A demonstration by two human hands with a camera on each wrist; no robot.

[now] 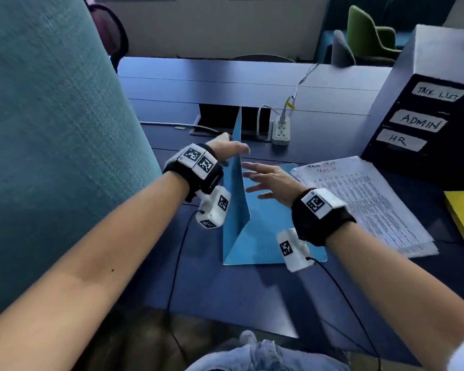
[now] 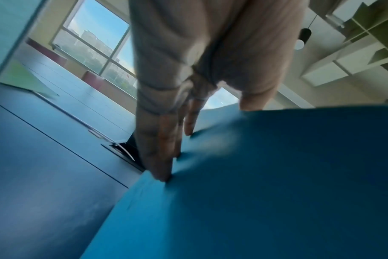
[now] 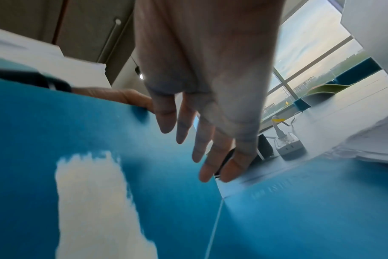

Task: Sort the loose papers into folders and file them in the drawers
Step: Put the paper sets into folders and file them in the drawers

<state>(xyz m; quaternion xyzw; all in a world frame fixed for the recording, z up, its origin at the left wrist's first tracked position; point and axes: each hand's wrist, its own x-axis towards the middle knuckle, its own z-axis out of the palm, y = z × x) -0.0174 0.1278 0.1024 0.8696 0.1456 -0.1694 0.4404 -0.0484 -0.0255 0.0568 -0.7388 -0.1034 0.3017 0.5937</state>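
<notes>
The left hand [image 1: 227,148] holds the blue folder [image 1: 263,223] cover upright in its grip; the right hand [image 1: 268,180], fingers spread wide, holds nothing. The folder is being opened, and next the paper stack [image 1: 364,199] just beside it must go inside.

Head view downward — wrist views close, sharing folder [image 1: 255,231].

From my feed, a teal partition [image 1: 51,129] filled the left of the head view. A dark blue desk [image 1: 225,285] ran across the middle, with a cable well [image 1: 225,121] and a power strip [image 1: 281,129]. A green chair [image 1: 367,36] sat at upper right. Big windows [image 2: 95,43] showed daylight, and a pendant lamp [image 2: 302,37] hung above.
</notes>
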